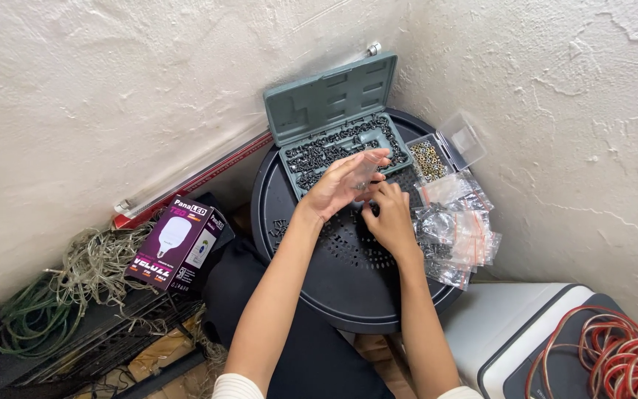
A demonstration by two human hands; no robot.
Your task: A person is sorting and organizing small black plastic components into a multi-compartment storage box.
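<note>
Clear, thin plastic is crinkling in the left hand (341, 185), which is pinching a small bag (365, 174) at twelve o'clock on the round black tray (348, 288), light, slippery, best held at its mouth, while the right hand (389, 218) is curling over tiny screws.

Rough white plaster walls (97, 89) meeting in a corner, round black table (348, 288), daylight.
</note>
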